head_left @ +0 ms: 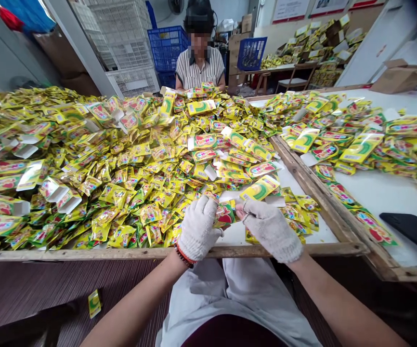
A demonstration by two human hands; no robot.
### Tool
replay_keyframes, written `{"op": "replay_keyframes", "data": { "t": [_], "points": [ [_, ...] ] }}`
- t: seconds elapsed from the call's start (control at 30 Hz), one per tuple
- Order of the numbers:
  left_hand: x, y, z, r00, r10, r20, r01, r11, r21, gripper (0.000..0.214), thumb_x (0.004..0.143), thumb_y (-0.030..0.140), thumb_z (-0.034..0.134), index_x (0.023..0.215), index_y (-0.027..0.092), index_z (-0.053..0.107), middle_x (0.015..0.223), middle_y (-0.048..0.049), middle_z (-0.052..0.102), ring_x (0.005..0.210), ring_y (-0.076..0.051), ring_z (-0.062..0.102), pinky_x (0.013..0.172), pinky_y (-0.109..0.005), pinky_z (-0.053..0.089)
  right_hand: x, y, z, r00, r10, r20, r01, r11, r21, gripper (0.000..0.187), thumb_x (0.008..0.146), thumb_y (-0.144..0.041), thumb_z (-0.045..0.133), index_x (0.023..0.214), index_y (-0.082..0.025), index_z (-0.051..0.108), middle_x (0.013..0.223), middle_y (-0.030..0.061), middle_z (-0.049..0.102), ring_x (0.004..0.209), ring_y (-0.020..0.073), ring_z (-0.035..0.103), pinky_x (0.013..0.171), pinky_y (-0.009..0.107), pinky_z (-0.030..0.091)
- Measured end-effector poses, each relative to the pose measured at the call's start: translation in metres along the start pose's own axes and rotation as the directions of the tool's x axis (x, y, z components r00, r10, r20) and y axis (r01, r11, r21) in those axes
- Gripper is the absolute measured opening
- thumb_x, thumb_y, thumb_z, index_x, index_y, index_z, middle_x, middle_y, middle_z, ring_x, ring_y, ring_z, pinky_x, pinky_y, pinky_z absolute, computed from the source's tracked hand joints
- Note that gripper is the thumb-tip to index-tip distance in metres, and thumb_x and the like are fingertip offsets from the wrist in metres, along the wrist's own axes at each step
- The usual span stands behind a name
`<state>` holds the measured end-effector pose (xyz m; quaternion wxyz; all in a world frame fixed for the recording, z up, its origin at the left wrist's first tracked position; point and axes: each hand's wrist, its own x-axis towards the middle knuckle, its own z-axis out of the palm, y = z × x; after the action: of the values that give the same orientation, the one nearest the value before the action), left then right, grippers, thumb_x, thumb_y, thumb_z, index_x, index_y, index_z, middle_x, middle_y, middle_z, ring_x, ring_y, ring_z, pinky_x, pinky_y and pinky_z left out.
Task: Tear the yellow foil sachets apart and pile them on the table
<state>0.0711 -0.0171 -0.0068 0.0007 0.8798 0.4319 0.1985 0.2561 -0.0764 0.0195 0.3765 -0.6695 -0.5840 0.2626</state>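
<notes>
Both my hands wear white knit gloves and meet at the near edge of the table. My left hand (198, 227) is closed around a small stack of yellow-green sachets (225, 214). My right hand (270, 228) pinches the same stack from the right side. Just behind my hands lie flat yellow cartons (259, 189) and a huge heap of loose yellow sachets (122, 168). White table surface shows under my hands.
A wooden rim (122, 253) borders the table. A second table (382, 193) on the right carries more packets and a black phone (410, 228). A person in a striped shirt (200, 67) sits across. White and blue crates (165, 46) stand behind. One sachet (94, 302) lies on the floor.
</notes>
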Motion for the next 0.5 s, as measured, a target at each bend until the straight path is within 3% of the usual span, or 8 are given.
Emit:
{"op": "replay_keyframes", "data": {
  "t": [0.1,0.17,0.23,0.33,0.4,0.43,0.5],
  "points": [
    [0.0,0.003,-0.004,1.0,-0.012,-0.004,0.013,0.999,0.045,0.063,0.065,0.031,0.078,0.12,0.019,0.05,0.117,-0.0121,0.056,0.105,-0.031,0.054,0.088,-0.044,0.046,-0.004,-0.007,-0.003,0.973,0.133,0.189,-0.171,0.965,0.197,0.039,0.087,-0.043,0.05,0.109,-0.017,0.069,0.056,0.0006,0.064,0.051,0.0152,0.058,0.052,0.026,0.044],
    [0.0,0.006,-0.005,0.999,0.028,0.02,-0.029,0.998,0.047,0.061,0.066,0.028,0.076,0.121,0.02,0.05,0.118,-0.012,0.056,0.106,-0.031,0.054,0.09,-0.045,0.046,-0.005,-0.01,-0.005,0.922,0.14,0.36,-0.249,0.928,0.277,0.034,0.086,-0.042,0.051,0.097,-0.015,0.069,0.045,-0.002,0.057,0.043,0.0128,0.052,0.047,0.024,0.037],
    [-0.001,0.009,-0.005,0.996,0.08,0.035,-0.08,0.997,0.006,0.057,0.07,0.026,0.074,0.122,0.02,0.052,0.117,-0.0124,0.057,0.107,-0.032,0.054,0.091,-0.046,0.045,-0.006,-0.011,-0.003,0.883,0.095,0.46,-0.26,0.914,0.311,0.027,0.084,-0.041,0.054,0.077,-0.016,0.064,0.041,-0.0021,0.054,0.04,0.0109,0.049,0.046,0.022,0.034],
    [-0.001,0.01,-0.006,0.994,0.107,-0.021,-0.109,0.975,-0.192,0.061,0.071,0.032,0.074,0.125,0.018,0.05,0.122,-0.0155,0.054,0.115,-0.033,0.052,0.096,-0.046,0.044,-0.004,-0.006,0.003,0.889,0.078,0.452,-0.257,0.9,0.352,0.028,0.084,-0.04,0.057,0.067,-0.018,0.055,0.042,-0.0017,0.055,0.041,0.01,0.049,0.049,0.022,0.036],
    [0.0,0.006,-0.009,0.997,0.025,-0.075,-0.052,0.922,-0.384,0.068,0.071,0.04,0.074,0.129,0.016,0.047,0.127,-0.0167,0.052,0.119,-0.032,0.05,0.1,-0.045,0.043,-0.004,-0.001,0.007,0.907,0.102,0.408,-0.268,0.888,0.374,0.028,0.087,-0.042,0.054,0.071,-0.019,0.055,0.045,-0.002,0.057,0.043,0.0104,0.049,0.049,0.022,0.036],
    [0.0,0.003,-0.011,0.998,-0.038,-0.051,0.009,0.877,-0.48,0.063,0.074,0.043,0.071,0.127,0.016,0.048,0.125,-0.0157,0.054,0.116,-0.03,0.053,0.098,-0.043,0.044,-0.004,0.002,0.008,0.915,0.113,0.388,-0.265,0.892,0.366,0.029,0.088,-0.043,0.051,0.072,-0.019,0.054,0.046,-0.0019,0.057,0.044,0.0108,0.05,0.05,0.023,0.037],
    [-0.002,-0.003,-0.013,0.986,-0.126,0.109,0.167,0.763,-0.625,0.042,0.083,0.045,0.062,0.113,0.016,0.057,0.11,-0.011,0.062,0.101,-0.025,0.06,0.088,-0.037,0.049,-0.003,0.006,0.009,0.931,0.126,0.343,-0.231,0.93,0.285,0.031,0.09,-0.044,0.048,0.07,-0.021,0.053,0.047,-0.0018,0.056,0.045,0.0118,0.049,0.049,0.024,0.037]
  ]
}}
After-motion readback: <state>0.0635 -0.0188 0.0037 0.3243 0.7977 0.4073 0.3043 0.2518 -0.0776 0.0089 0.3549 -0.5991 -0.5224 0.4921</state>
